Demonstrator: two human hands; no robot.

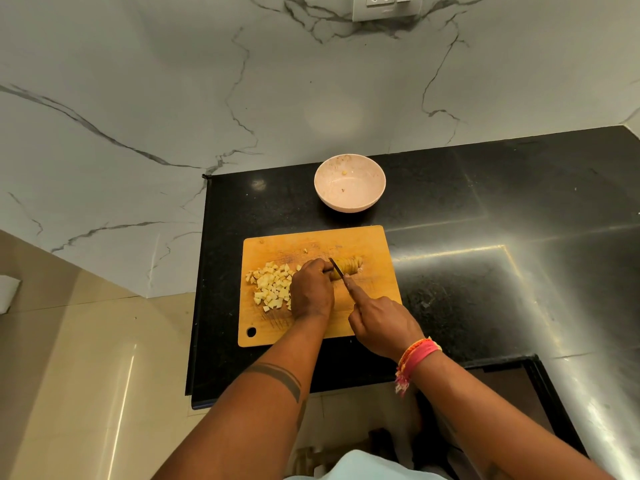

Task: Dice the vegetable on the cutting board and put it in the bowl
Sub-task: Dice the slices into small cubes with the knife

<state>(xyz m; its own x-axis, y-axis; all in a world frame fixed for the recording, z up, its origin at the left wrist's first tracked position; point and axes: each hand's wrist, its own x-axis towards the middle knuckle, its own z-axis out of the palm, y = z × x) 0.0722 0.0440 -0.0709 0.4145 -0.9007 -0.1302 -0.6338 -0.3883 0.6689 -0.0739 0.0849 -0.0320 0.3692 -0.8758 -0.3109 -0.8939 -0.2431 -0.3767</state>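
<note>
Nearest the camera, two bare forearms reach forward over the black desk [485,209]; the right wrist wears a pink and orange thread band [414,358]. The right hand [381,327] has its grip curled round the handle of a knife [341,271], forefinger laid along the top, the blade angled down into the vegetable [351,266]. The left hand [311,292] lies just beside it, fingers bent and pressing down on the near end of the sliced vegetable. Both work on a wooden cutting board [381,247]. A heap of pale diced pieces [272,284] lies on the board left of the left hand. Beyond the board, apart from it, stands a pinkish bowl [349,183] holding only a few scraps. Behind rises a marble-veined wall [138,98].
</note>
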